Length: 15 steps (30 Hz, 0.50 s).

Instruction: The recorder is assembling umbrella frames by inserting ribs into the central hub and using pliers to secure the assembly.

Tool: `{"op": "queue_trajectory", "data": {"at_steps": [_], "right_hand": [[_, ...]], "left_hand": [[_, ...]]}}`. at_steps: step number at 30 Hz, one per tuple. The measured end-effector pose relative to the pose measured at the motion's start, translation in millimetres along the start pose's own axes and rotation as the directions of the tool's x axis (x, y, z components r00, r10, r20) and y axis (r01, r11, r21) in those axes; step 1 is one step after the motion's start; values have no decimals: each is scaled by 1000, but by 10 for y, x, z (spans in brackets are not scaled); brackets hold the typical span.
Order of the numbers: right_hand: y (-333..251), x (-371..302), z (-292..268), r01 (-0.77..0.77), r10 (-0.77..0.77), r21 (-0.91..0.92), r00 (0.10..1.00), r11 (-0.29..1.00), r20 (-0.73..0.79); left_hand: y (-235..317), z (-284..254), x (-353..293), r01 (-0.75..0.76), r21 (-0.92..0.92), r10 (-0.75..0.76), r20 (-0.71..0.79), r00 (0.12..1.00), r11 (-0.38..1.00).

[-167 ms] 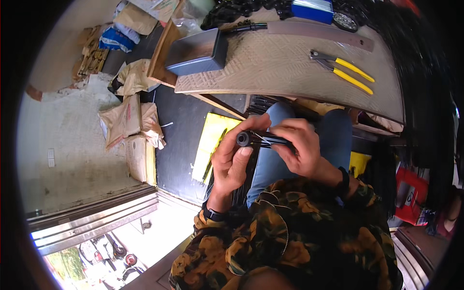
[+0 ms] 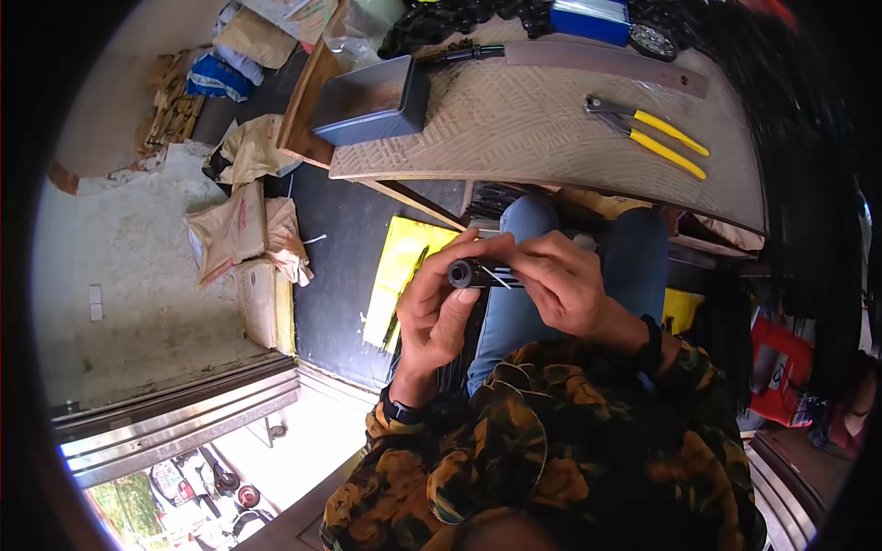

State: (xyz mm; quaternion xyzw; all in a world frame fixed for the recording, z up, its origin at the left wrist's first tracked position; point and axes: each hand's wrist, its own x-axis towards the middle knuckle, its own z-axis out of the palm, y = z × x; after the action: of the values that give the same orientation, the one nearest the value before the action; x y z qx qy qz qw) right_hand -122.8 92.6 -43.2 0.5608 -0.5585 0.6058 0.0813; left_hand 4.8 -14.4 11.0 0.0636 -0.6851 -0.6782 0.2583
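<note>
Above my lap I hold a black tube-shaped piece (image 2: 465, 273) with a ringed, hollow round end. Thin light and dark rods run from it toward the right; its exact kind I cannot tell. My left hand (image 2: 434, 308) is closed around the ringed end, the thumb pressed below it. On the other side, the bent fingers of my right hand (image 2: 562, 283) pinch the rods. Its fingertips partly hide them. On the table ahead lie yellow-handled pliers (image 2: 648, 136) with their handles spread.
The patterned tabletop (image 2: 514, 119) carries an open dark metal tin (image 2: 372, 101), a long flat metal strip (image 2: 606, 69), a blue box (image 2: 590, 20) and black parts at the back. A yellow sheet (image 2: 395, 275) lies at my left, with paper-wrapped packages (image 2: 248, 225) beyond. Black strands hang at right.
My right hand has shifted slightly left along the rods, closer to the ringed end. The left hand keeps its grip; the view has moved a little.
</note>
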Motion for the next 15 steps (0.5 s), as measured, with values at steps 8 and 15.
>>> {"op": "queue_trajectory", "data": {"at_steps": [8,15], "right_hand": [[-76,-75,-100,-45,38,94,996,995,75],[-43,-79,-325,-120,90,160,979,980,182]], "left_hand": [[-69,60,-12,-197,179,202,-14,979,964],[-250,84,316,-270,-2,259,290,921,963]]}}
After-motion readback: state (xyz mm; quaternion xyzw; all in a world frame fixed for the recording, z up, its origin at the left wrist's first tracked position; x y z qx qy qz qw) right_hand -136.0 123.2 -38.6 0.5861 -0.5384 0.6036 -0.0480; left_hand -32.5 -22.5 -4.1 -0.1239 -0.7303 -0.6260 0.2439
